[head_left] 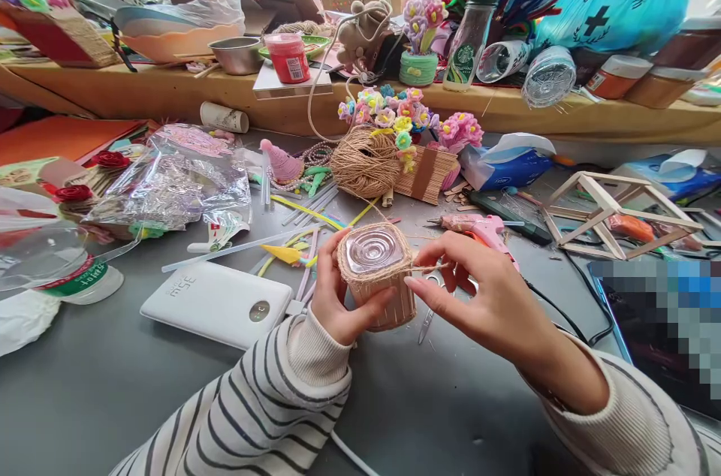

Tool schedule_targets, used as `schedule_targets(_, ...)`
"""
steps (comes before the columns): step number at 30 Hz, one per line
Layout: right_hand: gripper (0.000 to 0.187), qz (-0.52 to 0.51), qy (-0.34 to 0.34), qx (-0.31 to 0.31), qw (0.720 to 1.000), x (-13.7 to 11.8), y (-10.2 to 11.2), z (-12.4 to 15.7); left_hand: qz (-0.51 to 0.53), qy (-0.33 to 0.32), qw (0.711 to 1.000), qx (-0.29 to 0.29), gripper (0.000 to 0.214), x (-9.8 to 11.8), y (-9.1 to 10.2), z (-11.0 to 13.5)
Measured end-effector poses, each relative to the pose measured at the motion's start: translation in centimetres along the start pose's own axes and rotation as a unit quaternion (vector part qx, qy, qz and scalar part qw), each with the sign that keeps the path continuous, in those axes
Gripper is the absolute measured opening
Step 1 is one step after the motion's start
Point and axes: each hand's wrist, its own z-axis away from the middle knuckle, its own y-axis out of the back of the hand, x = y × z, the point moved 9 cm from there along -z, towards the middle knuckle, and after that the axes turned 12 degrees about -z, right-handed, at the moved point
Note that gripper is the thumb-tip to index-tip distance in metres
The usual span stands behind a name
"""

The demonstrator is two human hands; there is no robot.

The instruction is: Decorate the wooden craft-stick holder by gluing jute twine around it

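Note:
My left hand [338,303] is wrapped around a small squarish container [383,307], tilted so that its clear, ringed face [372,248] looks up. Thin wooden strips seem to line its sides, and twine runs around the edge of the ringed face. At the container's right corner, my right hand [496,303] pinches a strand of twine [431,266] between its fingers. Behind the container lies a ball of jute twine [365,161], from which a strand leads down towards it. Partly hidden below my right hand are scissors [426,322].
A white power bank [214,303] lies left of my hands. A pink glue gun [476,227], a wooden stick frame [625,213] and a screen device [665,333] are to the right. Straws, a bundle of wooden sticks [426,174] and fuzzy flowers [394,112] lie behind; a cluttered ledge [270,99] runs along the back.

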Motion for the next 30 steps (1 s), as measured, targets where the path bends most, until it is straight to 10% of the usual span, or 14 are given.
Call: schedule_targets(30, 0.039, -0.180, -0.050, 0.011, 0.982, 2.0, -1.9, 0.7, 0.012, -0.072, 0.996, -0.043, 0.056, 0.8, 0.5, 0.5)
